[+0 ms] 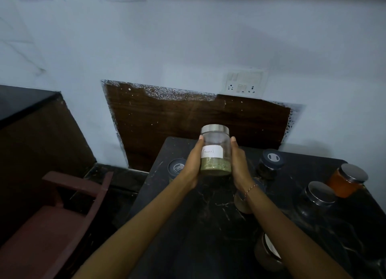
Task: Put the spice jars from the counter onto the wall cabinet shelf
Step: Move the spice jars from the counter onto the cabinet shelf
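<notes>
Glass jar [215,151] between hands; label blurred, two jars half-hidden.

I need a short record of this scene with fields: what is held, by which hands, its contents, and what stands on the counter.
held: labelled jar, upright, above the counter
hands: left hand and right hand, one on each side
contents: green spice, lower part only
lid: metal, on
counter: orange jar, dark-lid jar, several others
shelf: not in view
</notes>
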A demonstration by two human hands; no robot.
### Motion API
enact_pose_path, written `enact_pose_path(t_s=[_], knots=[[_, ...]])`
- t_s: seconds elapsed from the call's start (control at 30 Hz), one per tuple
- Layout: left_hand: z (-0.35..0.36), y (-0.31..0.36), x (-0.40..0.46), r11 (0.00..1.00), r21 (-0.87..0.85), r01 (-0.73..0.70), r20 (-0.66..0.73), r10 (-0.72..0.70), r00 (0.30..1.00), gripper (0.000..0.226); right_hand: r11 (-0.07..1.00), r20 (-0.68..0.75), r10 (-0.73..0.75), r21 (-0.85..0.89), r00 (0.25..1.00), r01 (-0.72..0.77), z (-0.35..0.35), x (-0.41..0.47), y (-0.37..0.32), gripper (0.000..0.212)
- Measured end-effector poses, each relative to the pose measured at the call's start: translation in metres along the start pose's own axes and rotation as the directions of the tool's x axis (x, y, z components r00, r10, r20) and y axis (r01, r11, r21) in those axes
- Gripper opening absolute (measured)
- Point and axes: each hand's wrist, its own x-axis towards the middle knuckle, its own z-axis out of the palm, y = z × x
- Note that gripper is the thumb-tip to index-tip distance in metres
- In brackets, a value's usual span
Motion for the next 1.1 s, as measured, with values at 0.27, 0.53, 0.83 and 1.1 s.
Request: enact_pose_path(t_s=[0.27,0.53,0.83,1.1], knots=[[-0.004,0.015,0.006,0.972,0.108,-0.211,-0.068,0.219,0.973,0.048,0.992,0.173,-0.095,-0.06,0.98,0.107,0.005,0.007,-0.015,0.037],[-0.003,0.041,0.015,0.949,0.171,-0.266,0.031,0.265,0.964,0.047,0.992,0.244,-0.123,-0.005,0.962,0.128,0.016,0.017,-0.043,0.048],[-0.007,0.126,0.028,0.876,0.235,-0.421,0.183,0.385,0.905,0.041,0.963,0.397,-0.261,0.044,0.88,0.266,0.037,0.049,-0.105,0.06],[-0.001,0.271,0.056,0.741,0.231,-0.63,0.287,0.567,0.772,0.038,0.854,0.389,-0.45,-0.076,0.804,0.515,0.095,0.11,-0.236,0.049]])
